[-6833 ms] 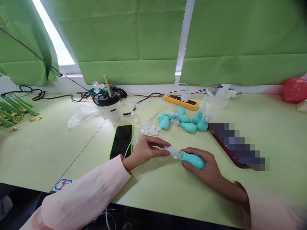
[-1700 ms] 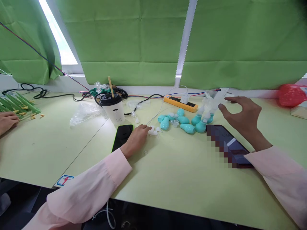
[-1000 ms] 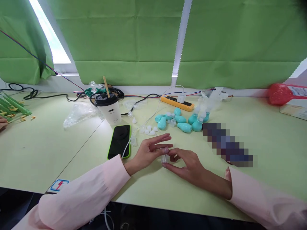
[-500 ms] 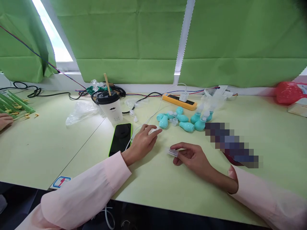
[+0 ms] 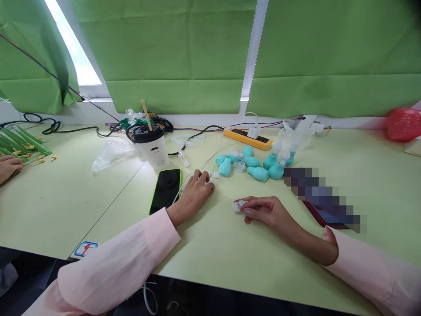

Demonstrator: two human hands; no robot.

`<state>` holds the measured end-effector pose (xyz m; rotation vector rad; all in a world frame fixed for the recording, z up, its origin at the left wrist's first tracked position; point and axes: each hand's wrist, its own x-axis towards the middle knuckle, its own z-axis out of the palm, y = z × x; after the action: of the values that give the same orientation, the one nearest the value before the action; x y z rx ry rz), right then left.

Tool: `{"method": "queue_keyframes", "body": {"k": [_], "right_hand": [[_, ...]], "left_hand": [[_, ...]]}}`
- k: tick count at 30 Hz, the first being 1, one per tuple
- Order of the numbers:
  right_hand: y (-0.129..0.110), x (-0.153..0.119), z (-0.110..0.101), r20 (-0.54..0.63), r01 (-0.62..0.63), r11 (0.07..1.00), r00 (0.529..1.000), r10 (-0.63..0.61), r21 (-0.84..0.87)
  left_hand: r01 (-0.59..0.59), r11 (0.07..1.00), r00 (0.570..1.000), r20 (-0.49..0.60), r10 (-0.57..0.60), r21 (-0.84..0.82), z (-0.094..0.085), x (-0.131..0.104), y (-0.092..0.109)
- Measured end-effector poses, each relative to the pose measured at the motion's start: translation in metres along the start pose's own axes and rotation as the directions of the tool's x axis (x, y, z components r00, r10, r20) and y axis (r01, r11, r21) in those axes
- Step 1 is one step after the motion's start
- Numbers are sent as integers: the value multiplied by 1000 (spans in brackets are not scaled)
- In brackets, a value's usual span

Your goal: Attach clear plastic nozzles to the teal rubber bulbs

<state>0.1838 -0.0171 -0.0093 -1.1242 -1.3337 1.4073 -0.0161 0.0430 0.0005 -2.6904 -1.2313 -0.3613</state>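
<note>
My right hand (image 5: 266,213) pinches a small translucent plastic fitting (image 5: 238,205) between thumb and fingers, just above the table. Its near end shows a round opening. My left hand (image 5: 196,192) is low over the table, fingers curled and fingertips down, closed around a small white plastic piece (image 5: 211,180) that is mostly hidden. Right beside those fingertips lies another small white piece (image 5: 217,175). Several turquoise bulbs (image 5: 258,173) lie beyond my hands, with small clear fittings (image 5: 241,166) among them. A few turquoise bulbs (image 5: 276,170) stand upright with translucent tops.
A phone (image 5: 165,191) with a white cable lies left of my left hand, a lidded cup (image 5: 153,149) behind it. A yellow power strip (image 5: 248,138) is at the back. A dark red-edged device (image 5: 324,215), partly pixelated, lies right. Another person's hand (image 5: 9,166) is near green tubes (image 5: 26,142).
My right hand has turned the fitting so that its round opening shows. The left hand's fingers have drawn in and curled down, leaving a white piece visible on their right.
</note>
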Motion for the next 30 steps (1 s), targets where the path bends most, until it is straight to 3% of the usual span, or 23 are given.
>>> {"method": "queue_keyframes", "body": {"k": [3, 5, 7, 9, 11, 13, 17, 23, 26, 30], "right_hand": [[2, -1, 3, -71, 50, 996, 996, -55, -67], [4, -4, 5, -71, 95, 991, 992, -103, -98], [6, -6, 6, -25, 155, 981, 987, -159, -116], [8, -8, 7, 12, 197, 972, 980, -197, -130], [10, -9, 8, 17, 215, 963, 976, -215, -164], [10, -10, 9, 9, 225, 949, 973, -229, -220], [10, -11, 11, 25, 282, 911, 957, -288, -301], [8, -13, 13, 54, 263, 931, 965, -258, -255], [8, -13, 13, 0, 239, 939, 969, -247, -246], [10, -12, 13, -21, 260, 918, 960, -279, -299]], "left_hand": [[-19, 988, 999, -42, 13, -150, -2, -1, 2], [-20, 924, 997, -77, -10, -382, -3, -3, 7], [34, 749, 996, -36, -77, -662, -4, -6, 14], [140, 500, 988, 88, -127, -854, -4, -8, 22], [227, 299, 971, 193, -137, -927, -5, -9, 27], [251, 191, 964, 227, -141, -949, -5, -9, 29], [243, 83, 965, 232, -123, -966, -9, -8, 30], [368, -104, 922, 377, -91, -924, -9, -9, 32], [411, -130, 899, 425, -107, -902, -9, -9, 33], [431, -91, 896, 438, -73, -898, -10, -9, 33]]}}
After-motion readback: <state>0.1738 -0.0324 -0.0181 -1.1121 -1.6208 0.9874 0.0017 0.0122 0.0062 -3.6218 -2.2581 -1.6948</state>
